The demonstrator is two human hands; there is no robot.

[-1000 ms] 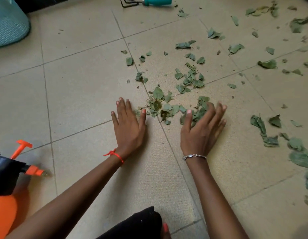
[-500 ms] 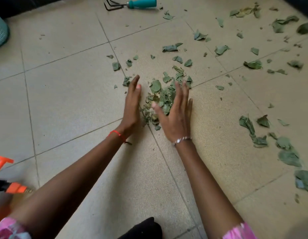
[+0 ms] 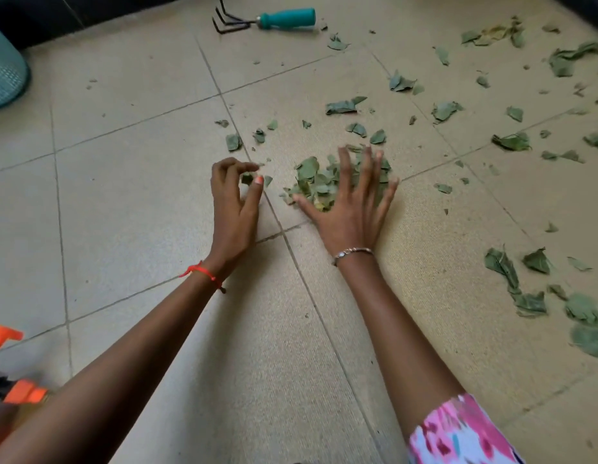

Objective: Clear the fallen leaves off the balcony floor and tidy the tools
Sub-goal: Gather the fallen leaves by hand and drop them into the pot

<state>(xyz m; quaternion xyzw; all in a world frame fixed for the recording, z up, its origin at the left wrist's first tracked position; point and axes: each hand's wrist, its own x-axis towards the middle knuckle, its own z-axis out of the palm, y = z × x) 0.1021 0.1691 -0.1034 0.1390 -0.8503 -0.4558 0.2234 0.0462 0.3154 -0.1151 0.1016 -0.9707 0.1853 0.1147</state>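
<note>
place: home balcony | floor: beige square floor tiles | upper centre: teal-handled black three-pronged hand rake | right: scattered torn green leaves | upper left: teal perforated plastic basket

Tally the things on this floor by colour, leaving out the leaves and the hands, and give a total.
Teal: 2, the hand rake and the basket.
Orange and black: 1, the sprayer, partly out of frame.
Total: 3.
</note>
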